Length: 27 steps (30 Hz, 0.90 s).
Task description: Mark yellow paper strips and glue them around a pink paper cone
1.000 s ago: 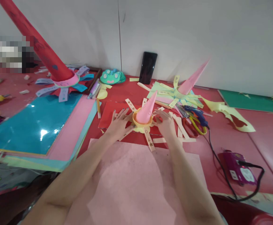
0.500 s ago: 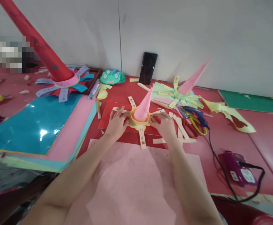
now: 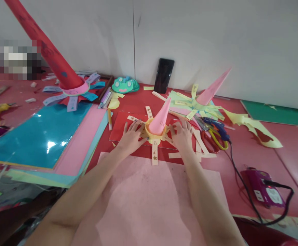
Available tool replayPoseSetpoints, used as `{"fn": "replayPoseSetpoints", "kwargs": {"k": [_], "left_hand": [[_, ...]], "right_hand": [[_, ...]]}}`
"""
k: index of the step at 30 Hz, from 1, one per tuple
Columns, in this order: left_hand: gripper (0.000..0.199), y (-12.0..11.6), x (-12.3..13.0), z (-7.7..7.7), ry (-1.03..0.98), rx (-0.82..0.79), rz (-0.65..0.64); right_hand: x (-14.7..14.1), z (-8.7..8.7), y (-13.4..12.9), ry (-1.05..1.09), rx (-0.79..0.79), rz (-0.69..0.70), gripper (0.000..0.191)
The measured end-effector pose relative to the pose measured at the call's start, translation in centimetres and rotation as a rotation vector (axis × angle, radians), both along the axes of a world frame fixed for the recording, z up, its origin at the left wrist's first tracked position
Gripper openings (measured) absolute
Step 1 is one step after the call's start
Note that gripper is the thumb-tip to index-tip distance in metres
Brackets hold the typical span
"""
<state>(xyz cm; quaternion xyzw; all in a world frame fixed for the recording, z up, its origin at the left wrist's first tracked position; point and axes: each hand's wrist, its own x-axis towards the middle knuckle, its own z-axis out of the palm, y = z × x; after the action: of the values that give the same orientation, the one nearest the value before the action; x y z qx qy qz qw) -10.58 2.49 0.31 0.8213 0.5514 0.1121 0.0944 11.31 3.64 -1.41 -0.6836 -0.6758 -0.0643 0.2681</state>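
A pink paper cone (image 3: 160, 118) rises from a yellow paper ring (image 3: 155, 136) on a red board (image 3: 117, 126). Cream strips with letters and stars spread out from the ring; one strip (image 3: 154, 153) points toward me. My left hand (image 3: 132, 136) is at the ring's left side, its thumb and fingers around the edge of the paper piece. At the right side, my right hand (image 3: 181, 133) has its fingertips on the strips near the ring. Both hands hold the piece from opposite sides. The strips under my fingers are partly hidden.
Scissors (image 3: 212, 141), a blue glue gun (image 3: 217, 128) and its cord lie at right, near a purple power box (image 3: 263, 188). A black phone (image 3: 163, 76) leans on the wall. A second pink cone (image 3: 213, 89) stands behind. Left are a red cone (image 3: 46, 48) and blue folder (image 3: 41, 133).
The ring and its strips have turned slightly between my hands. My right hand's fingers have shifted on the strips. The whole view has moved a little.
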Motion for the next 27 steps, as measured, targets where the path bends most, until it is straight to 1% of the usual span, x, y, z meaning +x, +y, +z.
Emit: {"fn": "replayPoseSetpoints", "kwargs": {"k": [2, 7, 11, 13, 15, 18, 19, 21, 23, 25, 27], "left_hand": [[0.047, 0.0, 0.0, 0.0, -0.016, 0.008, -0.005], [0.041, 0.1, -0.2, -0.5, -0.089, 0.069, 0.029], [0.032, 0.4, -0.3, -0.3, -0.191, 0.164, 0.081], [0.024, 0.4, -0.3, 0.2, -0.26, 0.213, 0.098], [0.016, 0.2, -0.4, 0.7, -0.324, 0.251, 0.087], [0.012, -0.2, -0.3, 1.3, -0.375, 0.273, -0.008], [0.012, -0.3, -0.3, 1.4, -0.379, 0.273, -0.049], [0.012, -0.5, 0.0, 1.3, -0.374, 0.265, -0.12], [0.012, -0.5, 0.3, 1.0, -0.359, 0.253, -0.171], [0.011, -0.5, 0.6, 0.8, -0.341, 0.242, -0.197], [0.013, -0.5, 0.7, 0.6, -0.326, 0.233, -0.205]], "right_hand": [[0.1, 0.0, 0.0, 0.016, -0.003, 0.005, 0.022], [0.4, 0.1, -0.2, 0.027, -0.049, 0.011, 0.013], [0.2, 0.9, -0.8, 0.043, -0.059, 0.027, 0.016], [-0.2, 1.8, -1.2, 0.076, 0.003, 0.054, 0.016], [-0.5, 2.9, -1.5, 0.115, 0.105, 0.11, 0.013], [-0.9, 4.3, -2.1, 0.124, 0.203, 0.211, 0.017], [-1.0, 4.6, -2.3, 0.125, 0.208, 0.243, 0.019], [-1.3, 4.8, -2.8, 0.175, 0.153, 0.34, 0.021], [-1.6, 4.8, -3.2, 0.243, 0.01, 0.419, 0.022], [-1.9, 4.7, -3.5, 0.262, -0.167, 0.437, 0.022], [-2.1, 4.5, -3.6, 0.231, -0.324, 0.415, 0.022]]}}
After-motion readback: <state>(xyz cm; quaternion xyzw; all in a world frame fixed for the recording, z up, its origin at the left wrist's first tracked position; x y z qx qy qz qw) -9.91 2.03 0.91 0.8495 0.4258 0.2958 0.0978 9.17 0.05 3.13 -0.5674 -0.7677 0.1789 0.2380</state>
